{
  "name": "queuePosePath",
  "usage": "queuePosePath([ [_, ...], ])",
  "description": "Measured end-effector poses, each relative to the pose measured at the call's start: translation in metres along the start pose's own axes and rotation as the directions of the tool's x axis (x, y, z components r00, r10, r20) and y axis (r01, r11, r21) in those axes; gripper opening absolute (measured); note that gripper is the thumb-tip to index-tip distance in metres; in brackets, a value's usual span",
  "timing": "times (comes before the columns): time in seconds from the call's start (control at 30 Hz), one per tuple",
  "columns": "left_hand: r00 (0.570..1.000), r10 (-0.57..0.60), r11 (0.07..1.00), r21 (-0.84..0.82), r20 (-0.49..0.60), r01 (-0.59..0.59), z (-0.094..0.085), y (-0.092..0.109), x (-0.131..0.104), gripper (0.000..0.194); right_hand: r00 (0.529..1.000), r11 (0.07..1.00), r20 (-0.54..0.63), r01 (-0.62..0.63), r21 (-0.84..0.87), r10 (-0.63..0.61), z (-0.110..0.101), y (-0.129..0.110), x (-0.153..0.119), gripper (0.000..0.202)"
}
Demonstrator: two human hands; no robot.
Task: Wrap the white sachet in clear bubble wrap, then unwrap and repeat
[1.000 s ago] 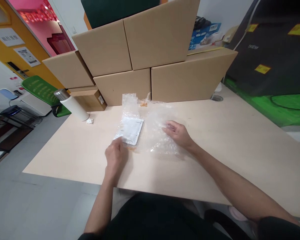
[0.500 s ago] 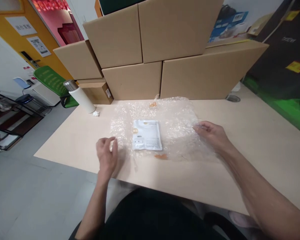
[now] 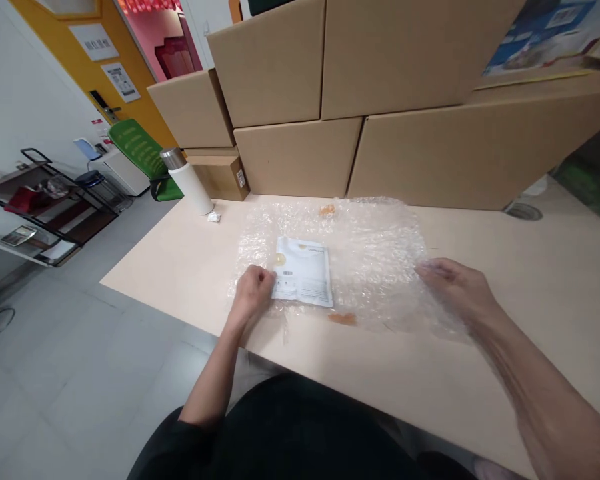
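Observation:
A flat white pouch (image 3: 304, 272) with small print and a barcode lies on a spread sheet of clear bubble wrap (image 3: 375, 257). My left hand (image 3: 253, 291) is closed at the pouch's left edge, its thumb and fingertips pinching there; the exact grip is partly hidden. Off to the right, my right hand (image 3: 457, 283) pinches the right edge of the bubble wrap between thumb and fingers. Brown tape (image 3: 342, 319) sticks to the sheet's near edge, and another tape piece (image 3: 327, 210) to its far edge.
Stacked cardboard boxes (image 3: 297, 160) stand along the back of the table (image 3: 165, 267). At the back left are a white bottle (image 3: 193, 187) with a metal cap, a crumpled white scrap (image 3: 214, 217) and a small brown box (image 3: 217, 177). A green chair (image 3: 140, 150) stands beyond.
My left hand has moved right from the sheet's left side to the pouch, its fingers closing. My right hand keeps its pinch on the bubble wrap. The view has turned somewhat left.

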State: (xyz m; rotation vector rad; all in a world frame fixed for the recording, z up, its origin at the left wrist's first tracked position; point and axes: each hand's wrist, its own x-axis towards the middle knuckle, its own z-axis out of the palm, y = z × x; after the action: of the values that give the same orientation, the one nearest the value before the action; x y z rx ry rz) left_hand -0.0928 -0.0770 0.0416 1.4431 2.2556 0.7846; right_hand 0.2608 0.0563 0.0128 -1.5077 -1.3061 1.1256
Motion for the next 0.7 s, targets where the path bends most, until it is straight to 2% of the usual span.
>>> queuePosePath([
  [0.07,0.998,-0.034,0.999,-0.010,-0.052,0.033,-0.012,-0.014,0.001,0.032,1.000,1.000,0.004,0.008,-0.008,-0.008,-0.001,-0.002,-0.001,0.022],
  [0.2,0.986,-0.106,0.984,0.130,-0.128,0.122,-0.029,-0.041,0.005,0.033,1.000,1.000,0.009,-0.003,-0.025,0.004,0.000,-0.005,-0.004,0.025],
  [0.33,0.977,-0.150,0.969,0.173,-0.151,0.175,-0.035,-0.057,0.003,0.032,0.998,0.998,0.042,-0.037,-0.047,0.039,-0.002,-0.004,-0.003,0.030],
  [0.4,0.977,-0.159,0.969,0.166,-0.145,0.182,-0.035,-0.060,0.000,0.031,0.999,0.992,0.045,-0.010,-0.125,0.016,-0.006,-0.007,-0.003,0.032],
  [0.5,0.980,-0.160,0.969,0.171,-0.119,0.179,-0.037,-0.061,-0.002,0.031,0.985,0.919,-0.071,0.122,-0.376,-0.160,-0.011,-0.023,-0.007,0.044],
  [0.57,0.983,-0.154,0.966,0.196,-0.098,0.170,-0.038,-0.062,-0.001,0.032,0.937,0.836,-0.094,0.251,-0.487,-0.337,-0.006,-0.041,-0.014,0.050],
  [0.63,0.986,-0.147,0.962,0.220,-0.084,0.162,-0.039,-0.064,0.003,0.031,0.890,0.792,0.010,0.410,-0.452,-0.455,0.011,-0.059,-0.024,0.048],
  [0.7,0.986,-0.146,0.959,0.234,-0.079,0.161,-0.040,-0.065,0.006,0.030,0.835,0.761,0.192,0.549,-0.346,-0.516,0.040,-0.073,-0.037,0.040],
])
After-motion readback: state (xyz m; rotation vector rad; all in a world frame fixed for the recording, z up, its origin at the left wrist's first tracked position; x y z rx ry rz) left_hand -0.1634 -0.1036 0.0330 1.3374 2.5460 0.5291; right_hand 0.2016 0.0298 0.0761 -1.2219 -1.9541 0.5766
